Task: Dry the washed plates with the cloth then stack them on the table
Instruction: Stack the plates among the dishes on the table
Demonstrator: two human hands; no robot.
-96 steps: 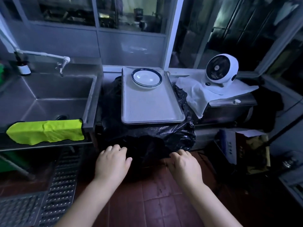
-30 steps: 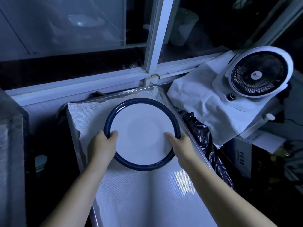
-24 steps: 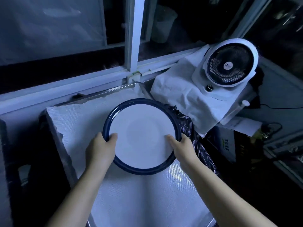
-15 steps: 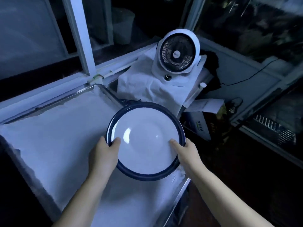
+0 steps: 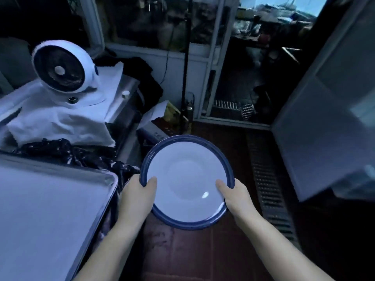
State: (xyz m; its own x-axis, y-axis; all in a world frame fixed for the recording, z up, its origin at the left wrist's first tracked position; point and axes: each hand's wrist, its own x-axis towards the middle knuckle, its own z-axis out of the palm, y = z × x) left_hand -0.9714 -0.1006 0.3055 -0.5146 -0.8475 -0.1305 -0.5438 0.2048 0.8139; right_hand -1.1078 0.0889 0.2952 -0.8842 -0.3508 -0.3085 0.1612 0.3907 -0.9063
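Note:
A white plate with a dark blue rim (image 5: 186, 175) is held level in the air over the red tiled floor, to the right of the metal tray (image 5: 50, 209). My left hand (image 5: 136, 199) grips its left edge, thumb on top of the rim. My right hand (image 5: 237, 197) grips its right edge the same way. No drying cloth is in view.
A white fan (image 5: 63, 67) stands on a white cloth (image 5: 56, 122) at the upper left, above a black plastic bag (image 5: 71, 153). A cardboard box (image 5: 156, 126) sits on the floor ahead. A floor drain grate (image 5: 269, 189) runs along the right beside a grey cabinet (image 5: 324, 128).
Both hands took the plate from the tray, lifted it and carried it rightward off the tray. The view has swung right, so the tray and fan now sit at the left.

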